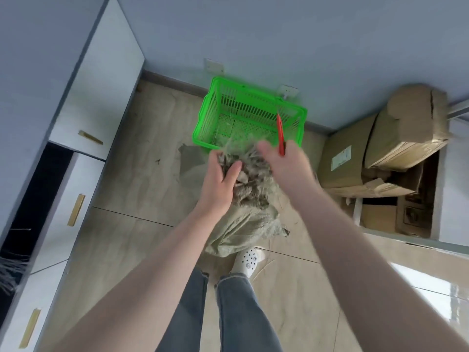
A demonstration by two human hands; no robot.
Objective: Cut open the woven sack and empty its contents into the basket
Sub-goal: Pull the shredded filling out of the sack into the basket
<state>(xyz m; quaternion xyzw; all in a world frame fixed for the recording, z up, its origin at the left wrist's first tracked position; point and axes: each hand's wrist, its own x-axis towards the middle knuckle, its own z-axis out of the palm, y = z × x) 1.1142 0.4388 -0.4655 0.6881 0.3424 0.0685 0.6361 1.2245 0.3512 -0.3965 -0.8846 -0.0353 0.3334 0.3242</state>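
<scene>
A grey-green woven sack stands on the floor between my feet and a bright green plastic basket. Its torn top spills a wad of frayed grey fibres. My left hand grips the fibres at the sack's mouth, just in front of the basket's near rim. My right hand is on the right side of the same wad and holds a red cutter that points up over the basket. A few strands lie inside the basket.
White cabinets with brass handles line the left side. Cardboard boxes are stacked to the right of the basket against the wall. Wall sockets sit behind the basket. My white perforated shoe is beside the sack.
</scene>
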